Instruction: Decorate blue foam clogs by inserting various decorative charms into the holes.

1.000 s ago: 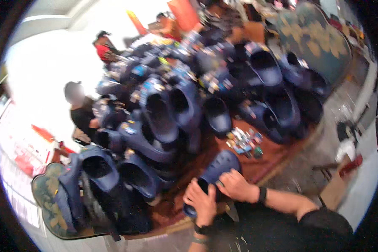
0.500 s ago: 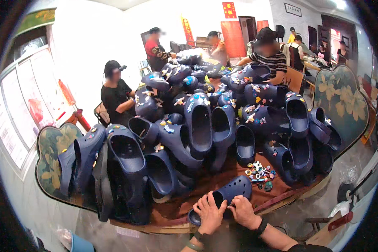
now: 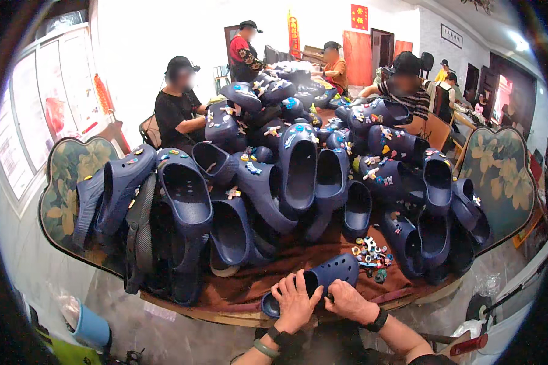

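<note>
A navy-blue clog (image 3: 341, 269) with holes in its toe lies at the table's front edge, toe pointing right and away. My left hand (image 3: 295, 299) grips its heel half, fingers laid over the opening and thumb against the near side. My right hand (image 3: 349, 302) is closed in a pinch at the clog's near side, just right of the left thumb. What sits between those fingertips is too small and hidden to name. Beyond the toe is a small heap of colourful shoe charms (image 3: 372, 252) on the brown cloth.
Navy clogs, many with charms, are piled high across the table (image 3: 249, 295); one dark clog (image 3: 141, 234) stands on edge at left. Floral panels (image 3: 496, 182) flank the table. Several people work behind the pile. A blue bin (image 3: 92, 325) stands on the floor at left.
The view has shifted a little, so the scene sits differently in the picture. Both hands keep to the same clog, the right still pinching at its near side.
</note>
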`<act>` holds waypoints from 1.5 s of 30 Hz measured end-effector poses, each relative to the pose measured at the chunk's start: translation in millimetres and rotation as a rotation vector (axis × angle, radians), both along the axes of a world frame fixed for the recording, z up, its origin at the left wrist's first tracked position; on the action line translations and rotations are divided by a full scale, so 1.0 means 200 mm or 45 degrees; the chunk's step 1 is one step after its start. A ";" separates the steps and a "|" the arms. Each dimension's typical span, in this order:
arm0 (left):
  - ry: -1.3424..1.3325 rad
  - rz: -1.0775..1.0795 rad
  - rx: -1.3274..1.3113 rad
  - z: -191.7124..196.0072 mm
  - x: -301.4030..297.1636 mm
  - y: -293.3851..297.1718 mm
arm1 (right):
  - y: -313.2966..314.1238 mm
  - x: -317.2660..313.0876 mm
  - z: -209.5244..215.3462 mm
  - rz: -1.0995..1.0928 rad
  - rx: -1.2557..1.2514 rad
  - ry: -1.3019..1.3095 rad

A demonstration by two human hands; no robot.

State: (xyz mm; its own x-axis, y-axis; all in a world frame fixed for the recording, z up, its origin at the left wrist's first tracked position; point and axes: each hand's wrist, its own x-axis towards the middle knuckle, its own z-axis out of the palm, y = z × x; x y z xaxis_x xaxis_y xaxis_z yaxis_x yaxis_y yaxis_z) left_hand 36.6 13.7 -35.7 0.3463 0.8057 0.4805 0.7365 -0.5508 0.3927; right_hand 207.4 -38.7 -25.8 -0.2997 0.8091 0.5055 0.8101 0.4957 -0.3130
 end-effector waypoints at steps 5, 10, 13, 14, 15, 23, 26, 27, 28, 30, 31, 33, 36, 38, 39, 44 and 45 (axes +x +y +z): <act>0.020 -0.002 -0.019 0.01 0.01 0.00 | 0.03 0.04 0.08 0.038 -0.255 0.067; 0.018 -0.006 -0.066 0.00 0.00 -0.01 | -0.06 0.09 0.10 0.125 -0.384 0.243; 0.036 -0.044 -0.093 0.02 0.00 -0.01 | -0.03 0.25 0.08 -0.263 -0.221 0.389; 0.033 -0.059 -0.106 0.02 0.00 -0.01 | -0.01 0.36 0.04 -0.356 -0.126 0.325; 0.045 -0.072 -0.094 0.03 0.00 -0.01 | 0.04 0.46 0.01 -0.444 -0.029 0.258; 0.006 -0.023 -0.144 0.02 0.00 0.01 | 0.10 0.51 0.08 -0.608 -0.071 -0.244; 0.005 -0.021 -0.160 0.02 0.00 0.01 | 0.12 0.56 -0.05 -0.625 -0.217 -0.154; 0.007 -0.022 -0.156 0.01 -0.01 0.00 | 0.11 0.56 -0.07 -0.625 -0.213 -0.152; 0.012 -0.048 -0.212 0.01 -0.01 0.00 | 0.09 0.55 -0.06 -0.586 -0.163 -0.191; 0.018 -0.072 -0.267 0.01 -0.03 -0.01 | 0.08 0.54 -0.08 -0.546 -0.114 -0.229; 0.012 -0.080 -0.245 0.02 -0.03 -0.02 | 0.08 0.56 -0.11 -0.531 -0.071 -0.195; 0.010 -0.093 -0.234 0.04 -0.03 -0.05 | 0.06 0.58 -0.17 -0.522 -0.042 -0.159; 0.046 -0.056 -0.258 0.05 -0.06 -0.06 | 0.11 0.58 -0.15 -0.520 -0.121 -0.144; -0.180 -0.182 -0.103 0.08 -0.04 -0.05 | 0.10 0.58 -0.09 -0.565 0.102 -0.045; -0.186 -0.190 -0.032 0.00 -0.04 -0.03 | 0.10 0.60 -0.10 -0.594 0.170 0.032; -0.013 -0.367 0.055 0.09 -0.03 0.01 | 0.09 0.47 0.16 -0.617 -0.057 0.617; 0.001 -0.360 0.019 0.11 -0.02 0.01 | 0.10 0.43 0.20 -0.585 -0.161 0.694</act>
